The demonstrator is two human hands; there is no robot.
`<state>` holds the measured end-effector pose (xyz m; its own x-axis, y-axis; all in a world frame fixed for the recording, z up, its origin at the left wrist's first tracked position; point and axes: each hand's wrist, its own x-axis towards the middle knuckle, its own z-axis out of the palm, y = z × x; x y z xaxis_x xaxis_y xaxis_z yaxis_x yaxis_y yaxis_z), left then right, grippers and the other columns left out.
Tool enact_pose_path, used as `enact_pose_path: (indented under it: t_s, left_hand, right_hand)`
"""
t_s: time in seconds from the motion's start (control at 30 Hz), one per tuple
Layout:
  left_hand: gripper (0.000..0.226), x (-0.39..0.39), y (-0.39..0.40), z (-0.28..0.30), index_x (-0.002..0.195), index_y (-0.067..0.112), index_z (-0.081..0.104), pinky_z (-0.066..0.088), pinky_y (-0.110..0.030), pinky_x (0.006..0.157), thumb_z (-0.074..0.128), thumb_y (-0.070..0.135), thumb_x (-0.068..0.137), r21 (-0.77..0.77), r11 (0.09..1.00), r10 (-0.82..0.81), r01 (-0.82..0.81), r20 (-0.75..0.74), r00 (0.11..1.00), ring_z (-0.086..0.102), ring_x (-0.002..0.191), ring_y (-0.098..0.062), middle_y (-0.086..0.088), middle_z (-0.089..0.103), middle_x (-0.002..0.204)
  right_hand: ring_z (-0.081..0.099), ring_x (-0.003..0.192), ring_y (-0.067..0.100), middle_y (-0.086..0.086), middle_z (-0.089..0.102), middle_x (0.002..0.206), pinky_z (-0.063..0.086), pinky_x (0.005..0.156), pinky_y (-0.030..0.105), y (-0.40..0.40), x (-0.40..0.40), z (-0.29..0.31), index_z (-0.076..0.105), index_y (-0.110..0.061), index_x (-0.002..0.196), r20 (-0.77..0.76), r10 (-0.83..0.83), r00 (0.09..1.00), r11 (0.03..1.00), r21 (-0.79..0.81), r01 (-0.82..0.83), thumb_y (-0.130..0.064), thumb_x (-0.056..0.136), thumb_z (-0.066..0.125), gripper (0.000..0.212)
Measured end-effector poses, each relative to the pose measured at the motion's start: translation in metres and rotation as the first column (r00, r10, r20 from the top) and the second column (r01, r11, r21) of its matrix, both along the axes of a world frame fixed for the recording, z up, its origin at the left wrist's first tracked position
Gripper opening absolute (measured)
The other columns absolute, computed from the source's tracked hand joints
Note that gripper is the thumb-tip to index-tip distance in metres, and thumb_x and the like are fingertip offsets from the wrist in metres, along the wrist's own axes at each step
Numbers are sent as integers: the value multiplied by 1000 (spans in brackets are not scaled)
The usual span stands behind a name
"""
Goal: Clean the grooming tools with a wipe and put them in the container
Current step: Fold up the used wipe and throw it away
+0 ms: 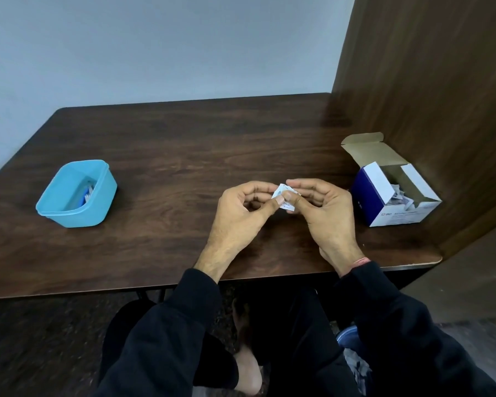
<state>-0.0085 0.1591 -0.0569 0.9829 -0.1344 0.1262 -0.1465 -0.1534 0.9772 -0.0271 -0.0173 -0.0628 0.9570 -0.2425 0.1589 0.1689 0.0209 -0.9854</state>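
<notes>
Just right of the frame's centre we see the left hand (242, 212) and the right hand (322, 209) meeting above the dark wooden counter (184, 144). Between them is a small white wipe packet (282, 197), pinched from both sides: the left thumb and forefinger grip its left edge, and the right thumb and forefinger grip its right edge. The other fingers of each hand are curled loosely inward. Most of the packet is covered by the fingertips, so we can make out only a white strip with some faint print that we cannot read, and we cannot tell whether it is torn open.

At the left of the frame a light blue plastic container (78, 193) stands on the counter, well apart from the hands. Inside it we can see something blue and white, but the wall hides most of it and we cannot tell what the pieces are.

At the right edge of the counter sits an open cardboard box (395, 193), white and dark blue, its lid flap raised. Crumpled white packets show inside; the print on its front is too blurred to read fully.

Black sleeves (398, 325) cover both forearms. Below the counter's near edge the view is dark, and we can barely make out the knees and a bluish thing at lower right.
</notes>
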Motion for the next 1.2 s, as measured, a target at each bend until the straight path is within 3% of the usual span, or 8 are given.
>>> enact_pose_path:
  t_s: [0.2, 0.37, 0.5, 0.63, 0.8, 1.0, 1.1, 1.2]
  left_hand:
    - [7, 1, 2, 0, 105, 21, 85, 63, -33, 85, 85, 17, 100, -38, 999, 32, -32, 1, 999, 76, 81, -10, 0, 85, 90]
    - [8, 0, 2, 1, 108, 21, 81, 63, -47, 94, 80, 15, 103, -39, 999, 18, -17, 12, 1000, 75, 84, -14, -6, 82, 89]
    - [14, 2, 3, 2, 108, 19, 81, 61, -37, 91, 74, 8, 104, -32, 999, -31, 31, 18, 999, 73, 85, -15, -19, 77, 92]
    - [11, 2, 4, 3, 106, 14, 82, 62, -31, 87, 75, 6, 103, -61, 998, -21, 21, -6, 1000, 77, 88, -16, -13, 82, 93]
    - [20, -2, -4, -2, 102, 20, 88, 69, -52, 92, 79, 2, 99, -36, 994, 107, -106, 39, 993, 83, 90, -20, 1, 86, 96]
    - [18, -18, -8, 4, 113, 21, 89, 67, -58, 98, 83, 11, 100, -104, 992, 68, -69, -8, 998, 83, 102, -25, 1, 87, 105]
    - [27, -32, -18, 10, 120, 24, 85, 66, -53, 103, 90, 13, 95, -133, 990, 50, -52, -16, 999, 84, 102, -21, 1, 87, 105]
    - [33, -56, -38, 14, 127, 19, 81, 68, -41, 97, 86, 7, 97, -203, 979, 0, -8, -36, 999, 84, 96, -23, -2, 87, 103]
  right_hand:
    - [83, 104, 22, 4, 86, 106, 68, 83, 28, -1, -1, 1, 82, -11, 116, 9, 70, 998, 997, 32, -70, -8, 90, 89, 27]
    - [82, 105, 25, 5, 86, 108, 68, 82, 32, -3, 0, -2, 85, -9, 110, 25, 126, 992, 992, -9, -126, -4, 93, 86, 17]
    - [83, 101, 26, 6, 86, 103, 69, 85, 33, -2, -1, -2, 86, -7, 106, 30, 113, 993, 993, -27, -112, 3, 92, 85, 17]
    - [83, 104, 25, 6, 86, 104, 67, 97, 38, -2, -2, -1, 87, -7, 102, 25, 112, 993, 994, -19, -112, 11, 90, 83, 22]
    - [81, 113, 22, 4, 86, 110, 61, 108, 41, -2, -4, -1, 87, -5, 106, 53, 106, 993, 994, -39, -104, -2, 90, 89, 16]
    - [81, 110, 19, -2, 85, 115, 65, 101, 37, -7, -12, 2, 84, -16, 118, 8, 34, 999, 998, -47, -33, -6, 89, 90, 31]
    - [82, 110, 21, 1, 85, 115, 65, 100, 33, -16, -27, 4, 82, -13, 118, 3, 14, 1000, 1000, 4, -14, -5, 89, 89, 31]
    - [83, 104, 23, 10, 85, 110, 67, 95, 33, -32, -58, 3, 82, -9, 115, -46, 25, 999, 993, 116, -20, -7, 91, 84, 24]
